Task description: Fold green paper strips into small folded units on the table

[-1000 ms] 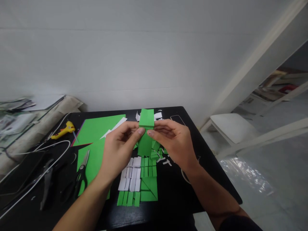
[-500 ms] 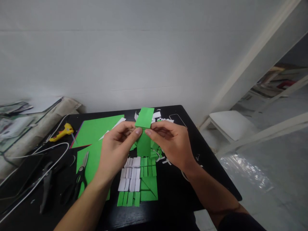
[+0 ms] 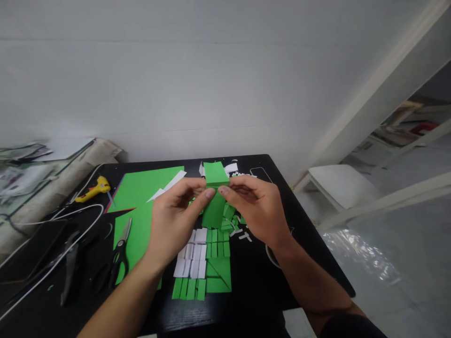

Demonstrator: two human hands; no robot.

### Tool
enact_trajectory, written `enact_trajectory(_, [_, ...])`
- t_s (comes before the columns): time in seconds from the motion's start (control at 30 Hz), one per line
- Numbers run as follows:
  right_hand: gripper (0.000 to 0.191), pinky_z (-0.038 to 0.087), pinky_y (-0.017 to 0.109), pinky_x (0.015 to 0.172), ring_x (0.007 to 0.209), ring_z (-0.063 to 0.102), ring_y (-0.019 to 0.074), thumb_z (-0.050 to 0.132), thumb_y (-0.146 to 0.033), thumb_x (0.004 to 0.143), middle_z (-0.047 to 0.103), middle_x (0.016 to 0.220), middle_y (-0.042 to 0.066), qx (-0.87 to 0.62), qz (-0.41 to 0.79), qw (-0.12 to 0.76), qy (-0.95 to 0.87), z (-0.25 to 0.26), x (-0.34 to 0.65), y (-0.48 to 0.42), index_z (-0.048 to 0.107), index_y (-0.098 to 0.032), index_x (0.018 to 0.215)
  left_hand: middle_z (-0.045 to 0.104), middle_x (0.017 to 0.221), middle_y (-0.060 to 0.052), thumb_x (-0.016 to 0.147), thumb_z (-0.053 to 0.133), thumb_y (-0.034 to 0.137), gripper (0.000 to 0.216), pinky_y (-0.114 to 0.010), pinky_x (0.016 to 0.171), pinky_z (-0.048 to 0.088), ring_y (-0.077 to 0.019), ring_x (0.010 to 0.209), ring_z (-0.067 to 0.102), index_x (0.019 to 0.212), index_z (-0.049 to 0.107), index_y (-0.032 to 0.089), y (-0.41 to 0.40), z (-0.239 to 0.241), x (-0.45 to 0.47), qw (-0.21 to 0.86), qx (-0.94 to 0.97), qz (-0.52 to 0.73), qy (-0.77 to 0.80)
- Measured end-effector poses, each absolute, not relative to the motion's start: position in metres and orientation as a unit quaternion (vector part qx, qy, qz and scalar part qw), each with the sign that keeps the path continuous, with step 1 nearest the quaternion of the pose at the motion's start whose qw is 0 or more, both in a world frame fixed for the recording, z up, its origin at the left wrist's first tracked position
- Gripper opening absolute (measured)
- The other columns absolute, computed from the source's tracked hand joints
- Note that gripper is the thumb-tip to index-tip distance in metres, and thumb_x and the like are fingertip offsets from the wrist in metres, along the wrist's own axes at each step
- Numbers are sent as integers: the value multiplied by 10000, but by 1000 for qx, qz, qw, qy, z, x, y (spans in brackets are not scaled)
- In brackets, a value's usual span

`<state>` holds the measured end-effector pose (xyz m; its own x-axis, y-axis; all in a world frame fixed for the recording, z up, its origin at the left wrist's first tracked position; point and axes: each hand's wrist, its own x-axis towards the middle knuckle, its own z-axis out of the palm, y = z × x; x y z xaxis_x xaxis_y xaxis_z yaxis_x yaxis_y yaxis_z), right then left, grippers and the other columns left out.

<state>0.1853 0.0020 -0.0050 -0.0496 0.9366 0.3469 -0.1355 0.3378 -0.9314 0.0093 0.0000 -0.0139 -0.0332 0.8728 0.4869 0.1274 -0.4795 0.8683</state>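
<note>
Green folded paper strip [image 3: 216, 175] pinched by left hand [image 3: 172, 213] and right hand [image 3: 262, 209] above tabletop [image 3: 262, 288]; scissors [image 3: 120, 249] left, yellow glue gun [image 3: 93, 190] far left

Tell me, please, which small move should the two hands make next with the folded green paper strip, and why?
I would probably sharpen the crease, with the left hand and right hand pressing along it. Both hands pinch the folded green paper strip close to that bend, and its upper section stands at an angle to the lower one.
</note>
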Motion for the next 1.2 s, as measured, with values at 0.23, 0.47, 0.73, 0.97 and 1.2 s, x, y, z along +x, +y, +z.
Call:
enact_trajectory(0.23, [119, 706, 336, 881, 907, 829, 206, 904, -263, 851, 849, 939, 31, -357, 459, 585, -566, -3, 186, 1, 841, -228, 946, 781, 846, 18, 905, 845, 245, 89, -255, 713, 592, -132, 759, 713, 987, 823, 270, -1, -13, 9, 291, 623, 598, 411])
enact_trajectory(0.47, [130, 706, 344, 881, 910, 827, 210, 907, -278, 850, 850, 945, 30, -355, 454, 585, -570, -4, 186, 1, 841, -227, 949, 773, 854, 8, 934, 820, 264, 52, -256, 720, 591, -133, 767, 707, 983, 810, 254, -1, -12, 9, 296, 628, 592, 409])
enact_trajectory(0.73, [134, 704, 334, 865, 881, 820, 202, 907, -252, 837, 842, 925, 17, -357, 439, 589, -577, -6, 184, 1, 831, -241, 946, 768, 866, -13, 953, 792, 279, 43, -264, 698, 582, -146, 769, 696, 963, 793, 237, -1, -10, 9, 319, 623, 588, 406])
enact_trajectory(0.97, [142, 692, 331, 809, 856, 809, 210, 914, -305, 841, 819, 871, 26, -364, 454, 574, -576, -7, 184, 2, 831, -221, 920, 772, 852, -15, 943, 800, 277, 43, -285, 704, 597, -160, 770, 708, 945, 794, 235, -2, -10, 10, 316, 618, 594, 407])
enact_trajectory(1.2, [122, 685, 339, 815, 831, 790, 198, 892, -320, 857, 817, 883, 30, -358, 457, 580, -571, -4, 185, 1, 835, -230, 917, 764, 821, 2, 933, 809, 267, 46, -238, 674, 576, -130, 739, 696, 903, 788, 239, -1, -5, 8, 335, 615, 589, 403])
